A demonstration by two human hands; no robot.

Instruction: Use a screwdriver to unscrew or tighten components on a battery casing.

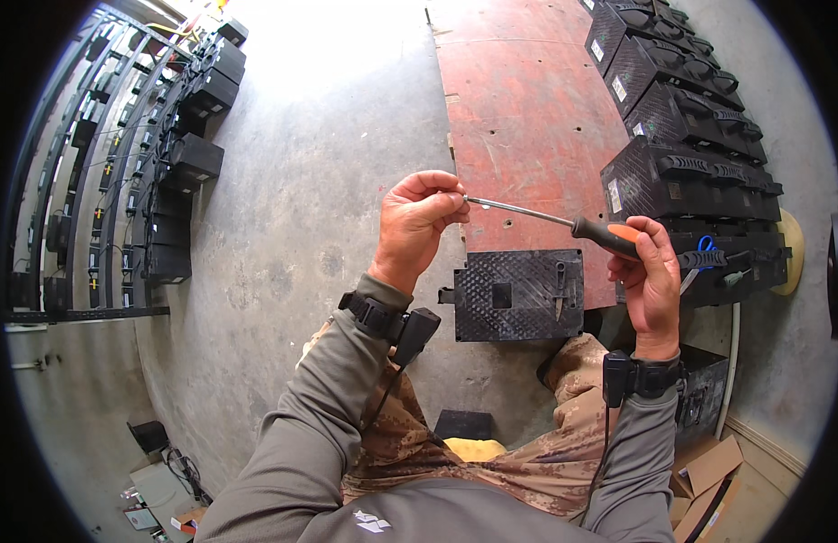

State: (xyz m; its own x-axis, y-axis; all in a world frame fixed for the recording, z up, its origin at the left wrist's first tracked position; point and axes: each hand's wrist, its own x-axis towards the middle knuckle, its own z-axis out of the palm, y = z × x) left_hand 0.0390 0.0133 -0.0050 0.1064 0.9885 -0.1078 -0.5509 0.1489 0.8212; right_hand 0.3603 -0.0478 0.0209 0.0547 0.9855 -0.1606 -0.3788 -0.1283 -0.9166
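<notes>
- A person seen from above, in grey sleeves and camouflage trousers, holds a screwdriver [520, 211] out in front with both hands.
- The screwdriver lies toward 2 o'clock from the middle of the view, its metal shaft running left and its black and orange handle to the right.
- The left hand [412, 222], at 12 o'clock, is closed in a pinch, thumb and forefinger meeting at the screwdriver's tip; any small piece between them is too small to make out.
- The right hand [652, 281], at 3 o'clock, has its fingers curled around the end of the handle, palm partly showing.
- Each wrist wears a black strap with a small black device on it.
- Below the shaft, between 3 and 4 o'clock, sits a black box [482, 317] with a textured top and a dark square in it; a small pointed item lies near its right end.
- A worn red board [528, 109] stretches away toward 1 o'clock, beside bare grey concrete floor [319, 190].
- More black cases [672, 167] with handles stand in a row at 2 o'clock; blue-handled scissors [706, 248] rest at the near end, around 3 o'clock.
- A black metal rack [111, 312] fills the side between 9 and 10 o'clock.
- Opened cardboard [713, 466] lies at 4 o'clock.
</notes>
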